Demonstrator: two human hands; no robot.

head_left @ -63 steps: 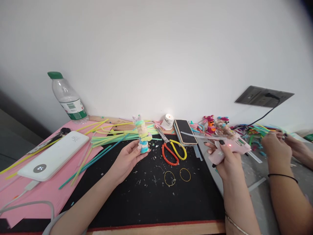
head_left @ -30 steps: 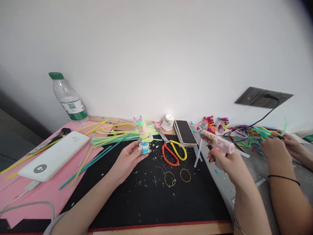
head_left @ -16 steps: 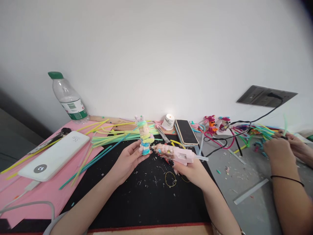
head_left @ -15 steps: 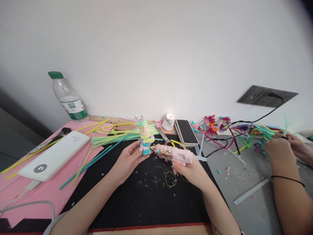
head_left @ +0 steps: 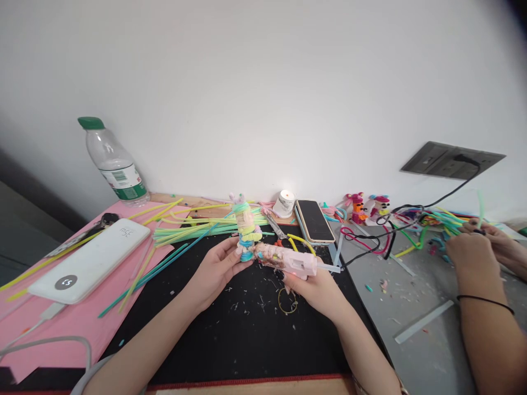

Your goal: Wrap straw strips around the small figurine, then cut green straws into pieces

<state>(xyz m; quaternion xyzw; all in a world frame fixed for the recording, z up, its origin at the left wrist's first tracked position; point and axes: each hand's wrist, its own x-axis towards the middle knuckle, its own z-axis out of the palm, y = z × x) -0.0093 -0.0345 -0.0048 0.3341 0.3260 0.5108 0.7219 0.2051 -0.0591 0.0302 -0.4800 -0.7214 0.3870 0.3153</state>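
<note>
Head view: the left hand [head_left: 222, 260] pinches the figure [head_left: 246, 219] above the mat [head_left: 230, 345]; the right hand [head_left: 316, 289], gripping the glue gun [head_left: 293, 261], has swung in; gun tip now meets figure, so both work one spot.

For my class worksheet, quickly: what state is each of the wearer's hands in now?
Left hand: closed, holding the pastel figure.
Right hand: closed, holding the pink glue gun.

Soft light brightens the wall [head_left: 263, 109], palest at centre, dimming toward the left edge. Wide-angle stretch slants the plastic bottle [head_left: 120, 176] at left; blurred darkness clouds the upper-right corner.
</note>
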